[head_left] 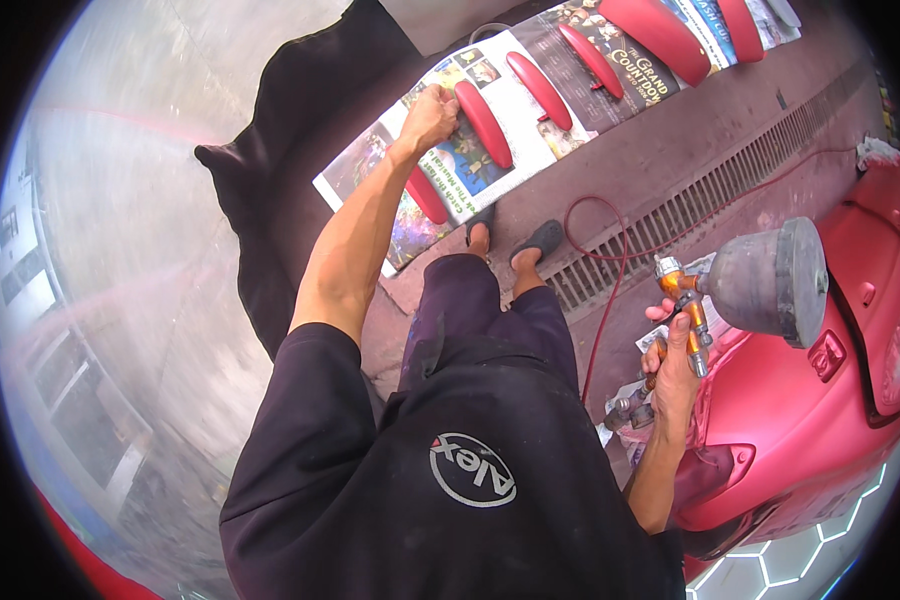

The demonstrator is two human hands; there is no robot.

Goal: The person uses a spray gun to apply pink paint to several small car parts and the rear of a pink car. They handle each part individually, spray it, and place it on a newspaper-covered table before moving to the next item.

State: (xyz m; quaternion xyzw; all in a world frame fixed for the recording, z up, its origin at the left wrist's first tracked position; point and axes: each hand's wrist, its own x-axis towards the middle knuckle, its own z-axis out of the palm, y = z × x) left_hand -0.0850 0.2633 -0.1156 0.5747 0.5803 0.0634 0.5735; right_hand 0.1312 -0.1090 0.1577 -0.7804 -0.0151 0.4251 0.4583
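Observation:
My right hand [676, 378] is wrapped round the handle of a spray gun [692, 305] with an orange-gold body and a large grey paint cup [770, 285]. The gun is held up at the right, beside the red car. My left arm reaches forward, and the left hand [430, 120] is closed with its fingers at the near-left end of a red car door handle [483, 125]. What those fingers grip, if anything, is hidden. Another red handle [426, 195] lies below that hand, and further red handles [539, 91] [591, 62] lie to the right.
The red pieces rest on newspaper [515, 185] along a long surface, with larger red covers [660, 35] at its far right. A red hose [625, 255] loops over the floor by a drain grate [660, 225]. The red car body [800, 420] stands close on my right; dark cloth [310, 110] hangs at left.

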